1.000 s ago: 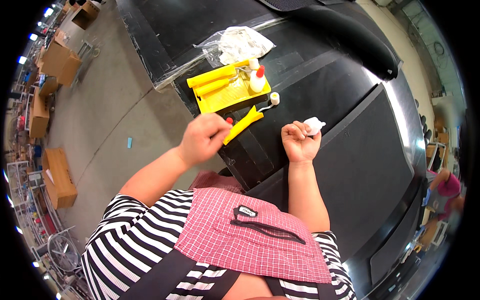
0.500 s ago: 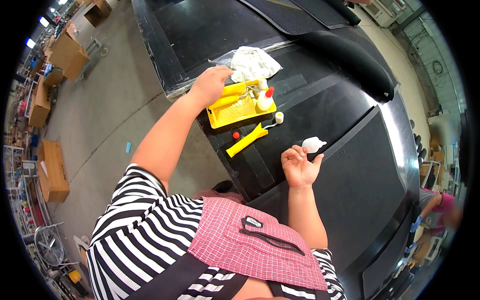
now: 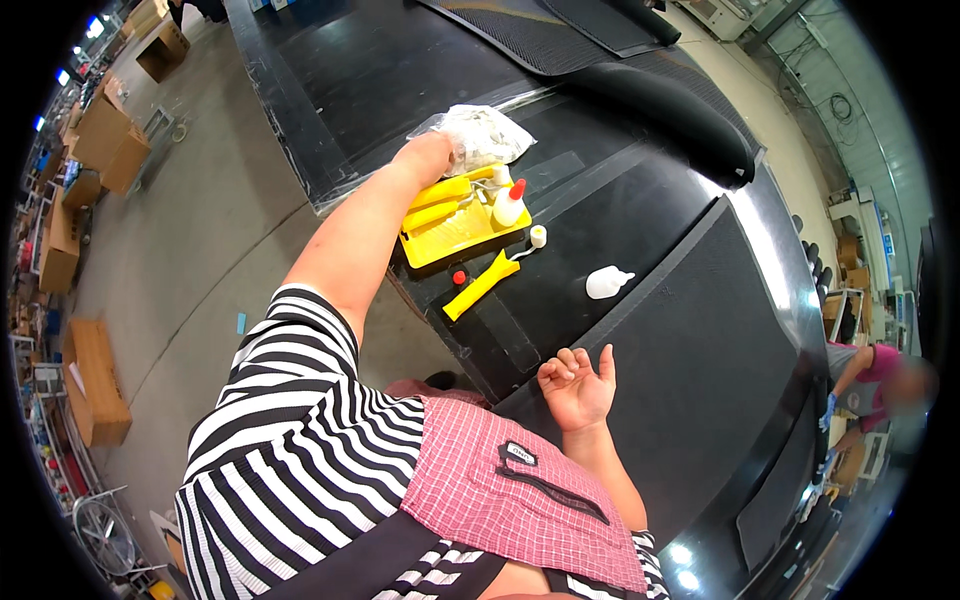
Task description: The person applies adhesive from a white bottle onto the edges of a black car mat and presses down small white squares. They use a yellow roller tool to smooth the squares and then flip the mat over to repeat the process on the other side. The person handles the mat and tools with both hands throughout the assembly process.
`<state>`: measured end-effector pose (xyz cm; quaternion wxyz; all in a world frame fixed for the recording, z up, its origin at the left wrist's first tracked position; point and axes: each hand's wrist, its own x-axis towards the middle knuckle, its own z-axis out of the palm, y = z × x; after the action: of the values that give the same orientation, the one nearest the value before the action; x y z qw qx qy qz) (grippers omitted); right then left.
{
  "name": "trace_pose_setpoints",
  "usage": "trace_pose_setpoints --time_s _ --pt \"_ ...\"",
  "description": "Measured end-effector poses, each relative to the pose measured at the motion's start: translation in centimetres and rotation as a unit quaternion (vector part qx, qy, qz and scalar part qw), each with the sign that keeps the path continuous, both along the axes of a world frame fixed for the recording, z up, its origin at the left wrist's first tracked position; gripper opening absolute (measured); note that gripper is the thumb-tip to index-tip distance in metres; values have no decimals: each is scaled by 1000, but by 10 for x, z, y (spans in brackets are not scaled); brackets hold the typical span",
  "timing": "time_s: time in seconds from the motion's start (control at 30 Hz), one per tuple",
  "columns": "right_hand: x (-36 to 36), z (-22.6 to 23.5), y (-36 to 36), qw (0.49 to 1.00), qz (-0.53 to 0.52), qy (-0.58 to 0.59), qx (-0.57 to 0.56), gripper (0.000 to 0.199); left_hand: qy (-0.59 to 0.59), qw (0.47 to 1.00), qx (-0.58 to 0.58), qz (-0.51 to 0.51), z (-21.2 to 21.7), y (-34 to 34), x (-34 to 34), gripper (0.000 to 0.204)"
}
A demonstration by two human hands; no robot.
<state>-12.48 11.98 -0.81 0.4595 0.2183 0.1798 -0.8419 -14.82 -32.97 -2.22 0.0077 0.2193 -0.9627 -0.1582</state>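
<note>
My left hand (image 3: 428,155) is at the near-left edge of a clear plastic bag (image 3: 492,135) with white material inside. Its fingers look closed on the plastic, though the tips are partly hidden. Palm up over a dark sheet (image 3: 690,370), my right hand (image 3: 578,388) is open and empty, fingers loosely curled and thumb apart. Below the bag sits a yellow paint tray (image 3: 450,245) holding yellow-handled tools and a white squeeze bottle (image 3: 509,205) with a red tip. A small roller with a yellow handle (image 3: 482,286), a red cap (image 3: 459,277) and a white bottle (image 3: 606,283) lie nearby.
A black rolled sheet (image 3: 660,115) and textured mats lie at the table's far side. Cardboard boxes (image 3: 95,380) stand on the floor at left. Another person in pink and grey (image 3: 870,385), wearing blue gloves, works at the far right.
My left hand has moved from just short of the plastic bag onto its edge. My right hand has drawn back toward me, away from the white bottle. The whole view has shifted slightly.
</note>
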Motion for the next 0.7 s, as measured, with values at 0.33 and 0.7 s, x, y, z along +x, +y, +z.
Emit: trace_pose_setpoints --time_s 0.33,0.7 --pt "17 5 4 1000 -10 26 11 51 33 999 -23 -9 -8 -4 3 17" --pt "31 24 15 995 -8 83 55 43 10 998 59 -1 19 -1 16 11"
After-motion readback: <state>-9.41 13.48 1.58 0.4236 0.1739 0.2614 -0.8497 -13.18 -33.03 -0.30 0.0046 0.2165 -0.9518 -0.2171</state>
